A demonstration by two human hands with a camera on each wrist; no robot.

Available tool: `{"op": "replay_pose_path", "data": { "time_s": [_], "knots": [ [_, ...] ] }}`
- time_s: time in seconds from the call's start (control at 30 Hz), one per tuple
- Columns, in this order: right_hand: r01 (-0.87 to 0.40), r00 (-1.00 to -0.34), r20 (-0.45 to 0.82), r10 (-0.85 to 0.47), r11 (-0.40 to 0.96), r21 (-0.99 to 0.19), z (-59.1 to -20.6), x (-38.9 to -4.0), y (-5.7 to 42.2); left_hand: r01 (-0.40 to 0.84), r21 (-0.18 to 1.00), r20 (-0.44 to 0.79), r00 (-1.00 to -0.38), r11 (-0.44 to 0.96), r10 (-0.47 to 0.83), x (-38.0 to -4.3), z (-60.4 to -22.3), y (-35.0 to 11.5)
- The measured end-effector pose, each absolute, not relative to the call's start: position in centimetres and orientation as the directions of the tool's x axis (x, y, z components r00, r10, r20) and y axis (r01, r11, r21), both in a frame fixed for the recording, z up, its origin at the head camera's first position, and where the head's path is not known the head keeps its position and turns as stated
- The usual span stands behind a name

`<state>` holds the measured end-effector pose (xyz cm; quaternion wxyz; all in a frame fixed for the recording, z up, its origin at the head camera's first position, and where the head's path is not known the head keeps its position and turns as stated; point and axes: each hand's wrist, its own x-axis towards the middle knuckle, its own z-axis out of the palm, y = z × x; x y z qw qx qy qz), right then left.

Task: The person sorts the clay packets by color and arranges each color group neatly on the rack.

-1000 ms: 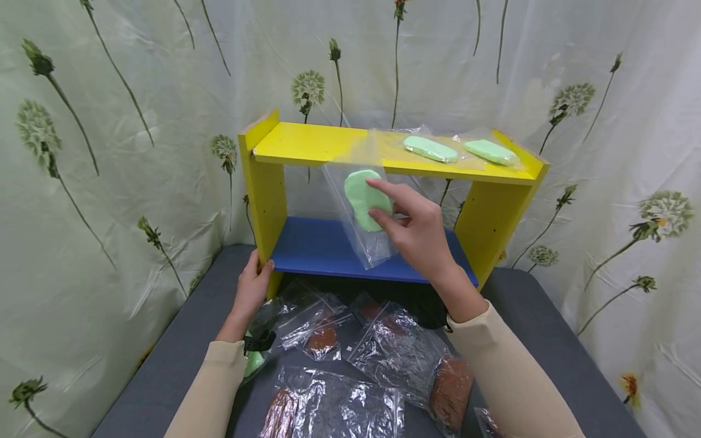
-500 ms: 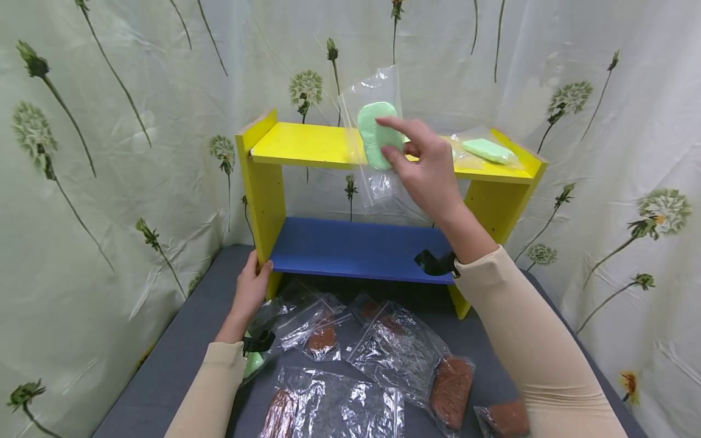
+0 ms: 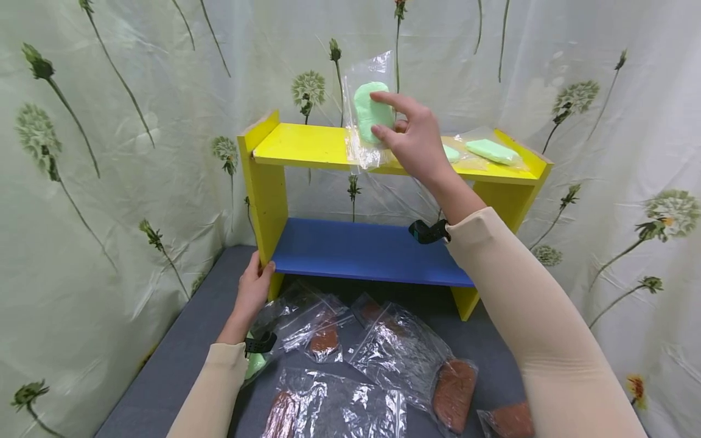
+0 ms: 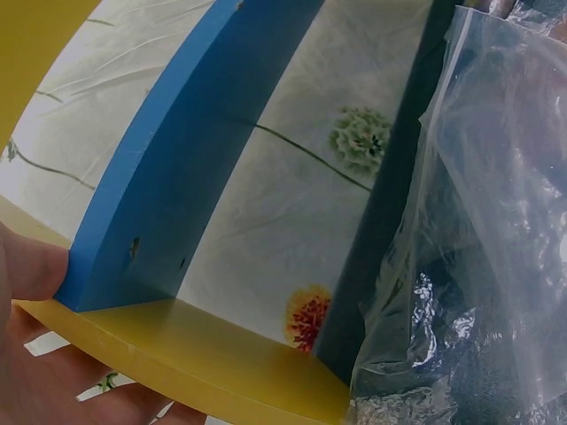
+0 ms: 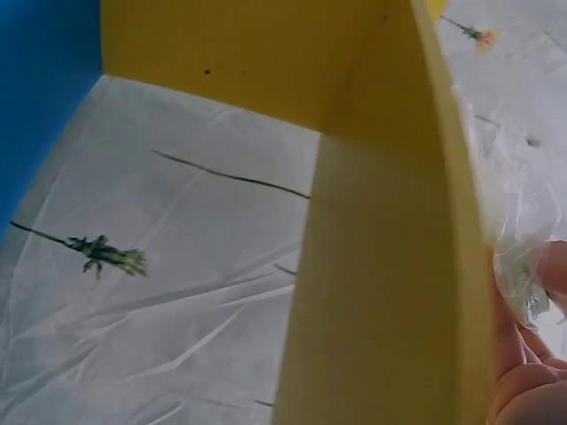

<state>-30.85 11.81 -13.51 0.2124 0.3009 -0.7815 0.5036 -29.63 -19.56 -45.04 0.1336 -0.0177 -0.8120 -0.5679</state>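
Observation:
My right hand (image 3: 420,143) pinches a clear plastic bag (image 3: 378,64) with a flat, light-green clay-like piece (image 3: 364,108) inside. It is held upright, over the front of the yellow top board of a small shelf (image 3: 309,141). In the right wrist view, my fingers (image 5: 518,390) and the bag (image 5: 523,274) are partly visible beyond the yellow board. My left hand (image 3: 254,293) grips the shelf's yellow left side panel at the blue lower board (image 3: 356,246). The left wrist view has the thumb (image 4: 34,267) at the blue board's end and fingers behind the panel.
Another bagged green piece (image 3: 493,152) lies at the top board's right end; a second is mostly behind my right hand. Bagged brown pieces (image 3: 453,395) and a large clear bag (image 3: 345,404) lie on the grey table (image 3: 164,371) before the shelf. A flowered curtain hangs behind.
My right hand has raised the bagged green piece from in front of the shelf's opening to top-board height, then slightly higher. My left hand has stayed on the side panel.

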Motion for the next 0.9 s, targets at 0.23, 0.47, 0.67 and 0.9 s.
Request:
{"op": "replay_pose_path", "data": {
  "time_s": [0.23,0.47,0.67,0.9],
  "knots": [
    [-0.656,-0.753,0.595,-0.281,0.402,-0.639,-15.0,-33.9,12.3,0.174,0.922,0.228,-0.966,0.346,-0.121,-29.8,-45.1,-19.6],
    [-0.641,-0.74,0.615,-0.273,0.563,-0.521,-15.7,-35.4,12.1,0.173,0.923,0.227,-0.966,0.343,-0.126,-29.8,-45.0,-19.7],
    [-0.603,-0.728,0.618,-0.297,0.705,-0.372,-15.8,-35.4,11.6,0.173,0.925,0.225,-0.967,0.337,-0.122,-29.7,-45.0,-19.7],
    [-0.555,-0.757,0.545,-0.36,0.794,-0.247,-15.6,-35.0,11.4,0.184,0.925,0.237,-0.964,0.331,-0.125,-29.5,-44.9,-19.6]
  ]
}}
